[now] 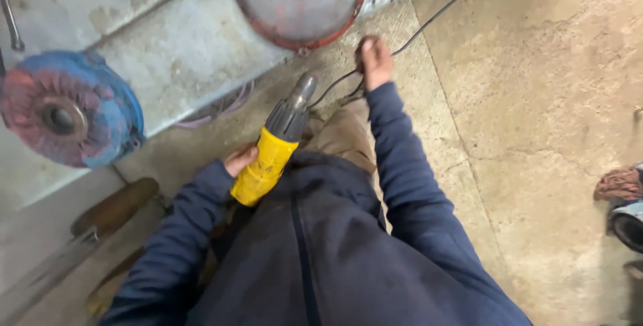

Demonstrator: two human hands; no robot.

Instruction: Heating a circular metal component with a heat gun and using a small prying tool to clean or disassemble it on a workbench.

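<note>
A: Start with the largest items. What surrounds the person?

B: A concrete floor (549, 98), cracked and stained, fills the right side. A pale, worn metal panel (167, 38) runs along the upper left. Against it rest two round motor end covers: a red one (299, 1) at top centre and a blue one (70, 108) at the left edge.

A: And the person?

B: Seen from above, in a dark blue jacket (321, 252) with tan trousers showing at the knee.

A: Locate the tool.

B: A yellow power drill (271, 158) lies across the lap, chuck pointing up and away toward the red cover. Its black cord (442, 11) trails over the floor toward the top right.

A: State of the hands?

B: The left hand (239, 160) is closed around the rear of the yellow body; only the fingertips show past the sleeve. The right hand (375, 63) is extended well ahead of the drill, near the red cover's lower rim, fingers curled at the cord. Whether it actually grips the cord, I cannot tell.

A: Relative position?

B: The drill sits in the left hand, with its chuck just short of the right hand and to its left.
</note>
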